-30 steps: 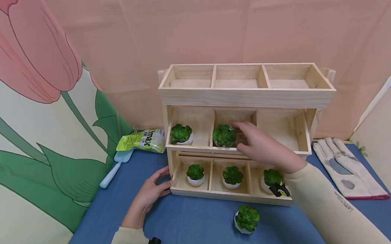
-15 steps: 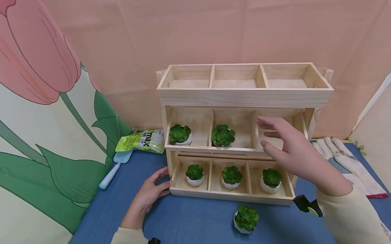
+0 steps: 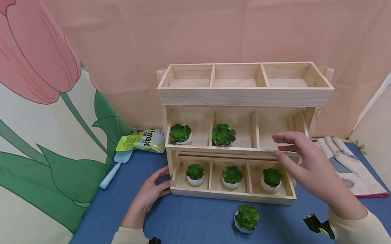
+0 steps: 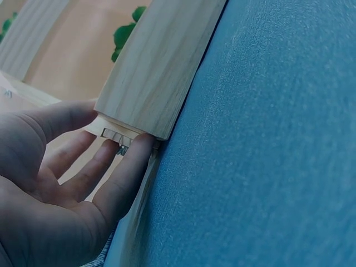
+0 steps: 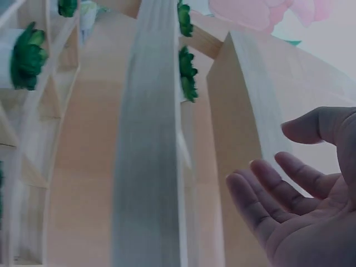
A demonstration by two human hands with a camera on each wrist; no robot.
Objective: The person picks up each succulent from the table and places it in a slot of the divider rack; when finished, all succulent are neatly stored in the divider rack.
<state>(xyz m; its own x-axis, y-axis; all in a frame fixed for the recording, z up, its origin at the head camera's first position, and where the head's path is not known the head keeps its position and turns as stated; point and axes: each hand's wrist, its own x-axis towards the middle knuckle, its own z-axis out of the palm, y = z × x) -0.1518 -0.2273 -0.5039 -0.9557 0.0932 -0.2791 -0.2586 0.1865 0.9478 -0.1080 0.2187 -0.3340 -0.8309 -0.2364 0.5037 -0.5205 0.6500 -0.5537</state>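
A three-tier wooden planter shelf (image 3: 244, 93) stands on the table. My left hand (image 3: 153, 190) rests against the left end of its bottom tier; in the left wrist view, the thumb and fingers touch the end of the front board (image 4: 150, 78). My right hand (image 3: 314, 170) holds nothing and hovers before the right part of the shelf, fingers apart and relaxed. Potted succulents stand in the middle tier's left (image 3: 181, 133) and centre (image 3: 223, 135) compartments. Each bottom compartment holds one too: left (image 3: 195, 174), middle (image 3: 232, 176), right (image 3: 271, 179). Another potted succulent (image 3: 246, 218) is on the table in front.
Left of the shelf lie a green-and-white bag (image 3: 143, 141) and a pale blue trowel (image 3: 114, 170). A pair of white work gloves (image 3: 353, 168) lies at the right. A blue cloth (image 3: 192, 226) covers the table, with a pink backdrop (image 3: 203, 28) behind.
My right hand has left the succulent in the middle tier's centre compartment and moved right, then down and back. The left hand keeps its place.
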